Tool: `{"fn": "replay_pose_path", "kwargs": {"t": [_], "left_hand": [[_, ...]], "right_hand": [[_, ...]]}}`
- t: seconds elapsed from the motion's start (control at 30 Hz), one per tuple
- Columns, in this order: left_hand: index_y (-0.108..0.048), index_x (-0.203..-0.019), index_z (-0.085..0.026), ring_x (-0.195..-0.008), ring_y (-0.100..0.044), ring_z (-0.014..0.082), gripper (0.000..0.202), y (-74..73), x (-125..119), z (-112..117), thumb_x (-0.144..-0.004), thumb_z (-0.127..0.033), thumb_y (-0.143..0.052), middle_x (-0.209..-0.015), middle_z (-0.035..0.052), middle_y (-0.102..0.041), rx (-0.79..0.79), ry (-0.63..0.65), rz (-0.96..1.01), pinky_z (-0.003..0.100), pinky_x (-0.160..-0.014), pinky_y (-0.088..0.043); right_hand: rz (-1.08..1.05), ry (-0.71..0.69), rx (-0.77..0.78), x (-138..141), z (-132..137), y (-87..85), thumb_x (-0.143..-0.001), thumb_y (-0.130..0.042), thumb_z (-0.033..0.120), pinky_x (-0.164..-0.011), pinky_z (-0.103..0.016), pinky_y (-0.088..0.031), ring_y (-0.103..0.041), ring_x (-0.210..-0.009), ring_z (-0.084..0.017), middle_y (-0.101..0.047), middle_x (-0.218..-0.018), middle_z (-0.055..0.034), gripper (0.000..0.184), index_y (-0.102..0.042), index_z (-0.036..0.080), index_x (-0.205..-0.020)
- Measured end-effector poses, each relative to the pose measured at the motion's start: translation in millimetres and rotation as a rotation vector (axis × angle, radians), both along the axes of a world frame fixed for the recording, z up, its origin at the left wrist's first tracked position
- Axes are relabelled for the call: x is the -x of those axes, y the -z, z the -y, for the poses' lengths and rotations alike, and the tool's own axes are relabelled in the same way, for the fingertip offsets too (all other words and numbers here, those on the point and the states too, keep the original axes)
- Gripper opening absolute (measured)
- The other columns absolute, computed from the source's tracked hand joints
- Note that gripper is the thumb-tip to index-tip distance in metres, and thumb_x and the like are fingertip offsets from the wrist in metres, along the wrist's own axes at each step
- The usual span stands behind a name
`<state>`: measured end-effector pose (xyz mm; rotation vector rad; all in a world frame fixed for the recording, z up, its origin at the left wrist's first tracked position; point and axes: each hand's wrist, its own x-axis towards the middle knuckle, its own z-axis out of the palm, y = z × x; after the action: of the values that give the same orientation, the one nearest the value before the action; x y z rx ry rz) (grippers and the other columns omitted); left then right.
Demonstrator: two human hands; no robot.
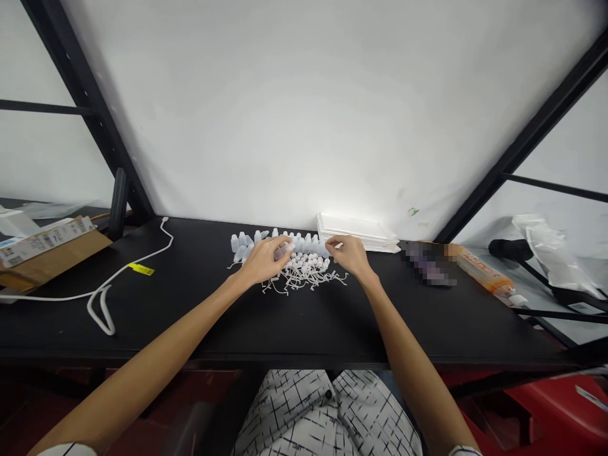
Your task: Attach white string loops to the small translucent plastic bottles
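A cluster of small translucent white bottles (247, 243) lies near the back of the black table (199, 316), with a heap of small white caps with thin tails (306, 271) just in front of it. My left hand (263, 259) rests over the left side of the heap, fingers closed around one small bottle (284, 249). My right hand (349, 253) is at the heap's right edge, thumb and fingertips pinched together on something too small to make out.
A stack of white trays (361, 232) sits behind my right hand. A white cable (102, 297) with a yellow tag (141, 269) lies at left, near a cardboard box (45, 250). An orange tube (484, 273) and a plastic bag (553, 250) lie at right.
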<state>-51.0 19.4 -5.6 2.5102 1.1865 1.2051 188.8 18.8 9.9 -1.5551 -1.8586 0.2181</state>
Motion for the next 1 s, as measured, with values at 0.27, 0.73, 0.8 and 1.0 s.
{"fn": "replay_pose_path", "kwargs": {"t": [0.27, 0.73, 0.8, 1.0], "left_hand": [[-0.052, -0.106, -0.021, -0.043, -0.04, 0.0085, 0.02, -7.1, 1.5, 4.4, -0.088, -0.028, -0.047, -0.065, -0.005, -0.053, 0.178, 0.081, 0.002, 0.023, -0.048, -0.031], [-0.038, -0.084, -0.022, -0.046, -0.021, 0.0073, 0.028, -6.8, -6.2, 7.6, -0.092, -0.048, -0.043, -0.06, -0.0071, -0.021, 0.685, 0.315, 0.505, 0.019, -0.041, -0.017], [-0.039, -0.084, -0.022, -0.046, -0.022, 0.0069, 0.029, -6.1, -8.4, 7.4, -0.092, -0.048, -0.043, -0.061, -0.0065, -0.021, 0.71, 0.318, 0.564, 0.019, -0.04, -0.016], [-0.042, -0.082, -0.02, -0.045, -0.025, 0.0062, 0.027, -4.9, -11.4, 10.7, -0.093, -0.045, -0.043, -0.061, -0.0062, -0.023, 0.722, 0.308, 0.599, 0.018, -0.04, -0.016]], "right_hand": [[0.329, -0.056, 0.179, -3.5, 1.8, -1.6, -0.073, -0.061, 0.018, -0.06, -0.025, -0.039, -0.065, -0.074, -0.019, -0.073, -0.076, -0.0002, 0.015, -0.075, 0.023, -0.075], [-0.035, -0.091, -0.009, -2.2, 12.2, -15.5, -0.077, -0.059, 0.025, -0.06, -0.026, -0.042, -0.06, -0.058, -0.014, -0.071, -0.077, -0.0023, 0.014, -0.071, 0.018, -0.076], [-0.27, -0.222, -0.014, 7.3, 16.2, -17.0, -0.079, -0.06, 0.03, -0.055, -0.025, -0.043, -0.057, -0.052, -0.012, -0.069, -0.076, -0.0036, 0.016, -0.069, 0.016, -0.078], [-0.594, -0.441, 0.082, 38.3, 22.2, -9.8, -0.076, -0.068, 0.041, -0.041, -0.02, -0.038, -0.059, -0.052, -0.012, -0.067, -0.072, -0.0053, 0.028, -0.068, 0.014, -0.082]]}}
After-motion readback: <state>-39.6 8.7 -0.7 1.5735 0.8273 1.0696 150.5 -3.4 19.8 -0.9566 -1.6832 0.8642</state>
